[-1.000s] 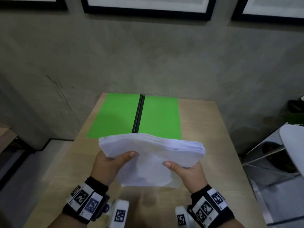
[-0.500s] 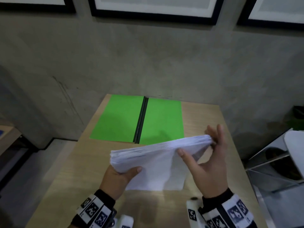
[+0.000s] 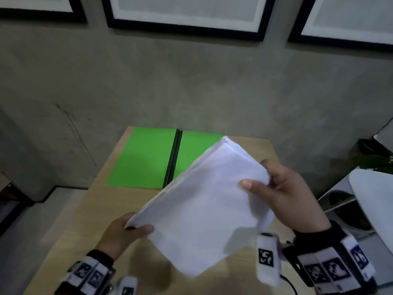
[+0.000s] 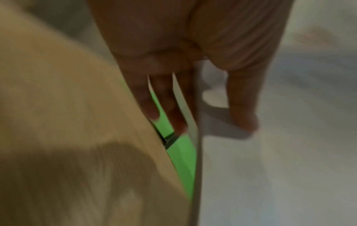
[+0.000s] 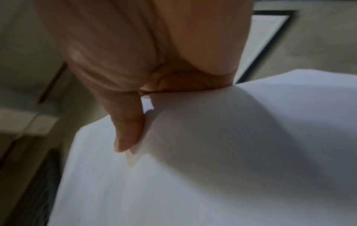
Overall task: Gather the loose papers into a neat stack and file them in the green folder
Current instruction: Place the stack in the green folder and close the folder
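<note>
A thick stack of white papers (image 3: 204, 207) is held tilted in the air above the wooden table (image 3: 85, 222), turned diagonally. My left hand (image 3: 125, 228) grips its lower left corner, thumb on top. My right hand (image 3: 276, 188) holds the right edge, thumb on the top sheet and fingers behind. The green folder (image 3: 144, 158) lies open and flat at the table's far end, its black spine (image 3: 173, 158) down the middle; the stack hides part of its right half. In the left wrist view the fingers (image 4: 164, 104) lie under the papers (image 4: 280, 145) with the folder (image 4: 183, 160) beyond. The right wrist view shows the thumb (image 5: 127, 126) on the papers (image 5: 212, 160).
A grey concrete wall (image 3: 191, 86) with framed pictures (image 3: 187, 11) rises right behind the table. A white chair or bin (image 3: 370, 201) stands to the right of the table. The floor drops away on the left.
The stack has swung from lying level and crosswise to a tilted diagonal, its far corner raised over the folder. My right hand moved from the near edge to the right edge.
</note>
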A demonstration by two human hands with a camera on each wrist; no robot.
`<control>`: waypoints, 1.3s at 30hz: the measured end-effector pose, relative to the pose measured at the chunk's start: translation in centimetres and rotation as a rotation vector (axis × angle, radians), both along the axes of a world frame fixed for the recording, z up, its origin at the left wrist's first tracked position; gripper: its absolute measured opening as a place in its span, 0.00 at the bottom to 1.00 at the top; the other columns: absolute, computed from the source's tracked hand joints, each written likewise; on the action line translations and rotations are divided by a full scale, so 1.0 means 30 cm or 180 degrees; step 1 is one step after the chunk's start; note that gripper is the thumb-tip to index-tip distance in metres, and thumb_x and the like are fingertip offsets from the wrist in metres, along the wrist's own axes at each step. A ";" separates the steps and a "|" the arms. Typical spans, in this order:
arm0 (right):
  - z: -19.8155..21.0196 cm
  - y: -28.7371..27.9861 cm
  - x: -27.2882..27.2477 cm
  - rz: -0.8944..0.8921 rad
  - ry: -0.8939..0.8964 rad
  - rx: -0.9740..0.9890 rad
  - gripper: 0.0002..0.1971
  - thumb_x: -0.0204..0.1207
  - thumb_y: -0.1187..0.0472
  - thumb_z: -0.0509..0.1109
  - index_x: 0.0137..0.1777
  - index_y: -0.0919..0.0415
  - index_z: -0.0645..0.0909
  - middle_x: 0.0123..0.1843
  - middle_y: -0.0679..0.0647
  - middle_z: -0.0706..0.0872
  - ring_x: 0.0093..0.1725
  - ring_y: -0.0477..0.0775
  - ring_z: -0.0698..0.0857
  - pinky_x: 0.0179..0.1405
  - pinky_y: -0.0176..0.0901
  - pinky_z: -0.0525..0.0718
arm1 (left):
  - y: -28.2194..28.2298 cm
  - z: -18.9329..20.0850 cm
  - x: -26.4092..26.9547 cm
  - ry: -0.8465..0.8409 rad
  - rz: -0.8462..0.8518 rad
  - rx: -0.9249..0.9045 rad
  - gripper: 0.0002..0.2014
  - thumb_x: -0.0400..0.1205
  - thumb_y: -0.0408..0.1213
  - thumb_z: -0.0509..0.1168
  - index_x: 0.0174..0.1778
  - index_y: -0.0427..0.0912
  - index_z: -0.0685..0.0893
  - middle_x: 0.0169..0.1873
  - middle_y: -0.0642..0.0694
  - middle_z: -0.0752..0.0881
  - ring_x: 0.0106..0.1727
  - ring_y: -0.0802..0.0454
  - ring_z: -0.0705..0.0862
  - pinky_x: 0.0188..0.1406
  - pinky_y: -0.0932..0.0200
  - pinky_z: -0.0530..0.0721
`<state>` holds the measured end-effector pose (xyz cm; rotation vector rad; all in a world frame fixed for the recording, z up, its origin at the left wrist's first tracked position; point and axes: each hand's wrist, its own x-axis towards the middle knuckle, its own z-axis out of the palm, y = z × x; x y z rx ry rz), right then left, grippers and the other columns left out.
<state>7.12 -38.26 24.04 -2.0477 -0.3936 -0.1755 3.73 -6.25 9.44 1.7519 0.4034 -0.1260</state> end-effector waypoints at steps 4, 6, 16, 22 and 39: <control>-0.109 -0.054 0.012 -0.0330 0.0695 0.1367 0.16 0.67 0.58 0.78 0.43 0.71 0.82 0.38 0.62 0.88 0.38 0.54 0.83 0.39 0.49 0.79 | 0.001 -0.012 -0.010 0.0193 0.0166 -0.1992 0.38 0.48 0.38 0.86 0.54 0.32 0.83 0.49 0.33 0.90 0.45 0.41 0.90 0.37 0.49 0.90; -0.166 -0.048 -0.005 -0.0527 0.0854 0.1645 0.05 0.71 0.70 0.73 0.47 0.66 0.86 0.41 0.55 0.92 0.39 0.52 0.88 0.39 0.46 0.85 | -0.038 0.024 -0.008 -0.0031 0.0222 -0.2189 0.29 0.60 0.29 0.80 0.59 0.32 0.82 0.57 0.31 0.87 0.49 0.42 0.90 0.40 0.52 0.90; -0.492 -0.054 -0.118 -0.1145 0.1307 0.1857 0.07 0.63 0.66 0.81 0.41 0.61 0.89 0.40 0.48 0.94 0.38 0.41 0.90 0.35 0.29 0.85 | -0.088 0.040 -0.079 -0.1094 0.0421 -0.0097 0.08 0.71 0.23 0.72 0.44 0.27 0.85 0.25 0.51 0.91 0.26 0.74 0.82 0.28 0.81 0.77; -0.556 -0.007 -0.187 -0.1335 0.1379 0.1779 0.14 0.65 0.77 0.77 0.49 0.64 0.88 0.42 0.45 0.94 0.42 0.42 0.91 0.34 0.27 0.84 | -0.078 -0.079 -0.116 -0.0878 0.0642 0.0005 0.19 0.70 0.17 0.71 0.55 0.26 0.76 0.41 0.39 0.84 0.36 0.68 0.85 0.33 0.77 0.81; -0.552 -0.042 -0.187 -0.1674 0.0731 0.1700 0.43 0.55 0.52 0.85 0.70 0.37 0.69 0.72 0.58 0.76 0.70 0.56 0.79 0.70 0.51 0.77 | -0.051 -0.160 -0.109 -0.0597 0.0386 0.0012 0.12 0.76 0.27 0.70 0.53 0.41 0.87 0.42 0.58 0.92 0.49 0.58 0.89 0.53 0.54 0.85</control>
